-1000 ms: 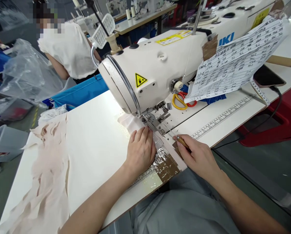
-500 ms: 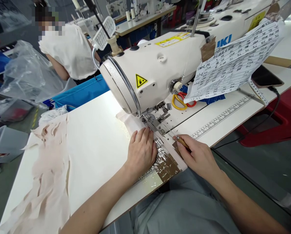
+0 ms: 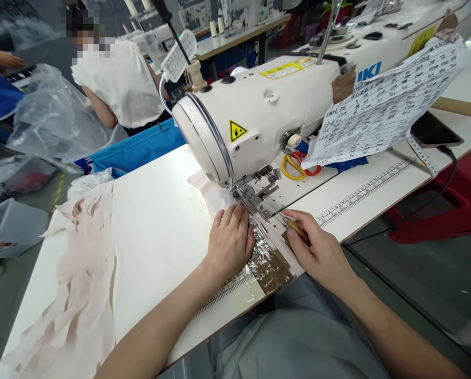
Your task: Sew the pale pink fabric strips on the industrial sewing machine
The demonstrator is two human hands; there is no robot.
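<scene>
My left hand (image 3: 231, 237) lies palm down just in front of the needle area of a white sewing machine (image 3: 254, 116), fingers stretched out and close together. Under and beside its fingertips, pale pink fabric (image 3: 213, 195) emerges to the left of the presser foot. A narrow strip of the same pale fabric (image 3: 282, 250) runs from the foot toward the table's front edge, between my hands. My right hand (image 3: 318, 245) is closed around the wooden handle of an awl (image 3: 297, 231), whose thin metal shaft points at the metal guide by the foot. The needle tip is hidden.
Pale cut fabric pieces (image 3: 87, 273) lie along the table's left side. Scissors (image 3: 294, 167) with yellow and red handles rest behind the foot. A handwritten sheet (image 3: 385, 105) leans beside a phone (image 3: 436, 129). A red stool (image 3: 436, 202) stands right; a person in white (image 3: 119, 79) sits beyond.
The view has shifted slightly, so the machine and table appear a little further right. Both hands keep nearly the same pose, and the awl stays in my right hand.
</scene>
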